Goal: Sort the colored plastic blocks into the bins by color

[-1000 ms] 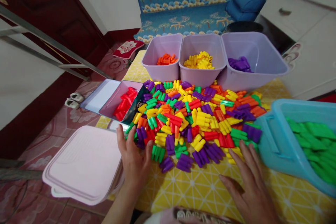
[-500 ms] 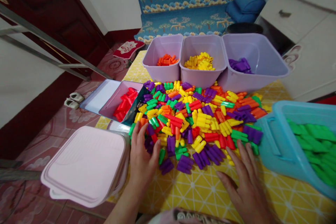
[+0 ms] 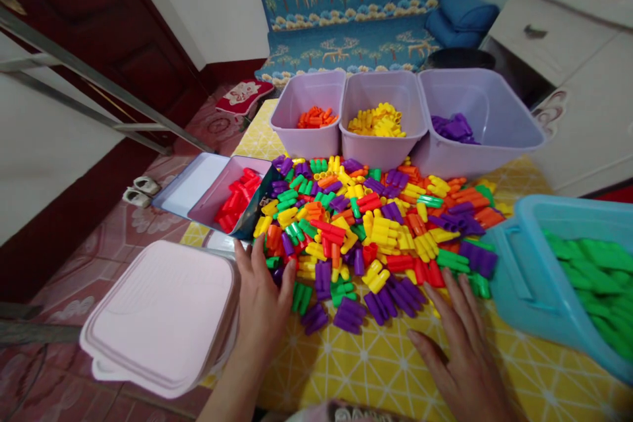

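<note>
Two bare hands flank a heap of bright plastic pieces [image 3: 388, 231] spread across a yellow patterned tablecloth [image 3: 366, 366].

The left hand [image 3: 264, 306], fingers wide apart and slightly curled, reaches the heap's near left edge, beside a pale pink lid [image 3: 158, 316]; whether its fingertips touch any piece cannot be told. The right hand [image 3: 459, 349], fingers also spread and thumb well out, is at the near right edge, close to a turquoise tub [image 3: 527, 323] of green pieces [image 3: 593, 283]. Behind the mixed heap, three lilac bins [image 3: 383, 150] stand in a row, holding, from left, orange pieces [image 3: 316, 118], yellow pieces [image 3: 378, 121] and purple pieces [image 3: 455, 128]. Red pieces [image 3: 240, 201] lie in an open box [image 3: 217, 192] at the heap's left, and a blue sofa [image 3: 341, 20] fills the background.
</note>
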Motion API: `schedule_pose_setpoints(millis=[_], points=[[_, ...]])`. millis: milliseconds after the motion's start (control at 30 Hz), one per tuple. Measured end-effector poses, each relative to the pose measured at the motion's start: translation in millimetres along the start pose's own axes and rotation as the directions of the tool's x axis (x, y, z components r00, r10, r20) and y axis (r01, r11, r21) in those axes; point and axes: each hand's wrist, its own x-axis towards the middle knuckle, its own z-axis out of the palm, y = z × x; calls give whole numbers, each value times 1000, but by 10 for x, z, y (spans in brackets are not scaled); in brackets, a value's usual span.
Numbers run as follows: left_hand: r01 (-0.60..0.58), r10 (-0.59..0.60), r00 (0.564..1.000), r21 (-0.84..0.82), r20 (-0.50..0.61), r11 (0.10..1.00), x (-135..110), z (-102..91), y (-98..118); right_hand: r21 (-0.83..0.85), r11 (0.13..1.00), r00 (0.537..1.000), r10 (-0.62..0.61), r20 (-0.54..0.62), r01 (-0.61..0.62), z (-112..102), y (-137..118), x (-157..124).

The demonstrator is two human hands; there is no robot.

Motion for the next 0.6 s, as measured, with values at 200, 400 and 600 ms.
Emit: schedule_pose_setpoints(millis=[200, 400, 600], points=[[-103, 100, 993, 44, 59, 994, -19, -27, -73, 19, 1000, 999, 23, -25, -23, -1, 4, 7], [-140, 138, 990, 97, 28, 985, -50, 81, -56, 21, 999, 999, 44, -12, -44, 29, 28, 4], [-218, 219, 975, -62, 17, 974, -83, 215, 102, 28, 998, 998, 57, 18, -58, 80, 36, 26]])
